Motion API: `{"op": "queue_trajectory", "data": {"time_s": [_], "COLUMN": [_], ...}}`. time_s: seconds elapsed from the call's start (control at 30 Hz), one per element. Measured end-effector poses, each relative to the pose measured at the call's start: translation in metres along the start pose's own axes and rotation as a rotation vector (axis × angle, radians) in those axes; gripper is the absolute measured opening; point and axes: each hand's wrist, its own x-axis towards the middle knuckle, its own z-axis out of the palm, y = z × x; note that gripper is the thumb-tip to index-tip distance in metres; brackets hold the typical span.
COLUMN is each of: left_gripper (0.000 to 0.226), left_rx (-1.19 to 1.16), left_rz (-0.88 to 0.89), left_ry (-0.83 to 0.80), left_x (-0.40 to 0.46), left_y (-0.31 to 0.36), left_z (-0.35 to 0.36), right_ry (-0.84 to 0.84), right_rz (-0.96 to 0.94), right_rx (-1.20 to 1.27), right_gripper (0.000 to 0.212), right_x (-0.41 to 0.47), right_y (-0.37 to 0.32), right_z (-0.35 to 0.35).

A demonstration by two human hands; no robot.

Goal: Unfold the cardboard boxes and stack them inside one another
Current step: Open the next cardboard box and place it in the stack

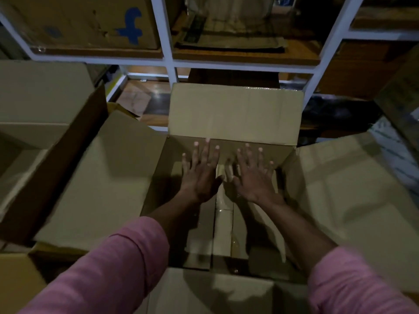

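Here both hands, left hand [202, 175] and right hand [254, 177], reach flat-fingered inside the open box [233, 114], gripping nothing.

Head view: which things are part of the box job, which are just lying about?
Job:
open cardboard box, flaps spread
left hand, flat inside it
right hand, flat inside it
second open box, to the left

Lying about:
white shelf rack
box with blue letter on the shelf
folded sacks
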Motion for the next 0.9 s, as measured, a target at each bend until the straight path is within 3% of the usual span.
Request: {"op": "queue_trajectory", "data": {"time_s": [0.23,0.5,0.63,0.77,0.9], "left_gripper": [0.084,0.079,0.083,0.083,0.097], "left_rx": [-0.012,-0.035,0.048,-0.029,-0.032], "left_rz": [0.021,-0.006,-0.109,-0.223,-0.244], "left_ry": [0.07,0.056,0.068,0.105,0.025], "left_x": [-0.101,-0.244,-0.296,-0.325,-0.317], "left_y": [-0.001,-0.007,-0.019,-0.031,-0.038], "left_z": [-0.017,0.011,0.029,0.027,0.017], "right_ry": [0.068,0.172,0.166,0.224,0.201], "right_rz": [0.062,0.179,0.202,0.256,0.365], "right_rx": [0.062,0.043,-0.085,-0.055,0.035], "right_gripper": [0.068,0.059,0.063,0.07,0.095], "right_x": [-0.11,-0.262,-0.313,-0.327,-0.32], "right_y": [-0.015,-0.023,-0.012,-0.006,0.007], "right_z": [-0.001,0.028,0.052,0.053,0.045]}}
